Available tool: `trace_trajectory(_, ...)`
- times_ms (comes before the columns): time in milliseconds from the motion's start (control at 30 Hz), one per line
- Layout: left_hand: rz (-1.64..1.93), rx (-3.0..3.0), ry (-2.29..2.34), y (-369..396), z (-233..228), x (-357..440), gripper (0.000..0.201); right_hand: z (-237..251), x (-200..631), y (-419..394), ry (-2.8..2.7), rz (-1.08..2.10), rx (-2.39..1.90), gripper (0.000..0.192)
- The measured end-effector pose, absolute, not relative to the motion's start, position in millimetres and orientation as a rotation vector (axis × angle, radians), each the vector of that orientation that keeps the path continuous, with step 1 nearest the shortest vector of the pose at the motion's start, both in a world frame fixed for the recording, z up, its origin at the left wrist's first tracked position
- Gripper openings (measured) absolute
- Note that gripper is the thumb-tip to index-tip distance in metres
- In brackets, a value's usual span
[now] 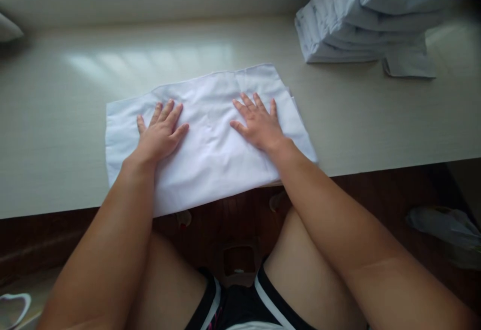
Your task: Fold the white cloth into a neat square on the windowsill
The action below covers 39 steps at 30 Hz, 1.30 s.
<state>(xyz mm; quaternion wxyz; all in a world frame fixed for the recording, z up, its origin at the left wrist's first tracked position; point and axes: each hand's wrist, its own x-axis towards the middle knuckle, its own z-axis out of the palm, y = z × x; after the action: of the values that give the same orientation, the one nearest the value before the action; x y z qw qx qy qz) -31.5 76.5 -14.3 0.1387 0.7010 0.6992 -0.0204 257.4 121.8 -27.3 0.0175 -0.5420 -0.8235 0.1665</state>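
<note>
A folded white cloth (210, 144) lies on the pale table, its near edge hanging a little over the front. My left hand (161, 129) rests on the left part of it, palm down with the fingers spread. On the right part, my right hand (259, 122) also lies flat with its fingers apart. Slight wrinkles run across the fabric between the two hands. At the right edge of the cloth, a second layer shows beneath the top one. Neither hand grips anything.
A tall stack of folded white cloths (349, 29) stands at the back right of the table (376, 124). A pale object (8, 28) pokes in at the far left. Below, a plastic bag (445, 227) lies on the dark floor at right. A window runs along the top.
</note>
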Motion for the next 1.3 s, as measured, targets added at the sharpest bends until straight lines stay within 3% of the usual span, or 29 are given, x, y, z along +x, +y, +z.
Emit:
trace_trajectory(200, 0.151, 1.971, 2.127, 86.7, 0.8, 0.5, 0.059, -25.3, 246.0, 140.1, -2.491, 0.534, -1.726, 0.068)
trace_trajectory(433, 0.013, 2.003, 1.994, 62.9, 1.6, 33.7, 0.067, -14.2, 233.0, 117.3, -2.426, 0.471, -1.719, 0.065)
trace_trajectory(733, -0.121, 2.012, 2.065, 9.3, -0.1, -18.9, 0.068, -19.0, 271.7, 76.8, -2.593, 0.378, -1.72, 0.066)
trace_trajectory(1033, -0.008, 1.808, 2.279, -33.6, -8.4, -98.3, 0.071, -27.8, 334.2, 68.9, -2.466, 0.293, -1.883, 0.072)
trace_trajectory(1300, 0.113, 1.891, 2.383, -38.9, 6.6, -73.6, 0.068, -21.2, 317.7, 52.1, -2.425, 0.153, -1.862, 0.068)
